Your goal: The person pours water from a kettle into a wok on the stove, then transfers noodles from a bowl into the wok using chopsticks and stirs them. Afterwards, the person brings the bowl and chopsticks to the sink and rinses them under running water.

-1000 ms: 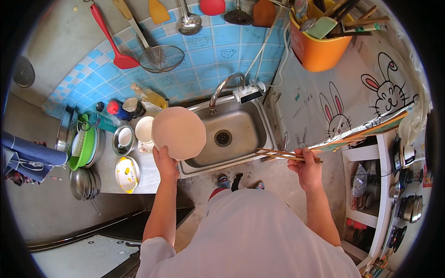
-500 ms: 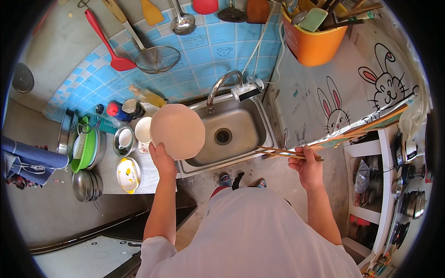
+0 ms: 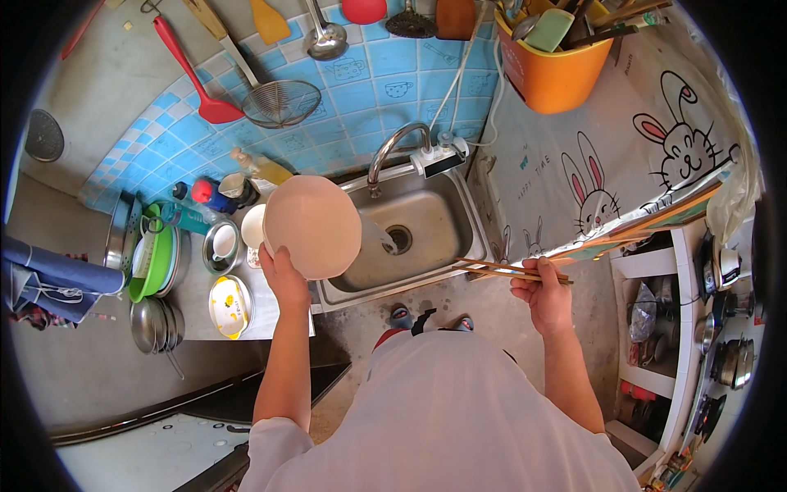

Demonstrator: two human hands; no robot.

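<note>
My left hand [image 3: 286, 283] grips a pale, beige bowl [image 3: 313, 225] by its near rim, above the left edge of the steel sink [image 3: 438, 205]. The bowl tips toward the right, and clear water [image 3: 379, 238] runs from behind it toward the drain [image 3: 398, 239]. Closed around a few wooden chopsticks [image 3: 500, 269], my right hand [image 3: 544, 299] is right of the sink, with the chopstick tips pointing left over its near right corner. The curved faucet [image 3: 385, 156] stands at the sink's back.
Left of the sink, the counter [image 3: 266, 316] bears a yellow-patterned dish [image 3: 230, 307], a small white cup [image 3: 224, 242] in a metal bowl, and bottles [image 3: 266, 170]. Utensils hang on the tiled wall. An orange utensil bin [image 3: 545, 78] is at the back right, shelves [image 3: 656, 328] at the right.
Water now streams from beneath the bowl toward the drain, where none showed before. The bowl has tilted slightly further. My right hand and the chopsticks have hardly moved.
</note>
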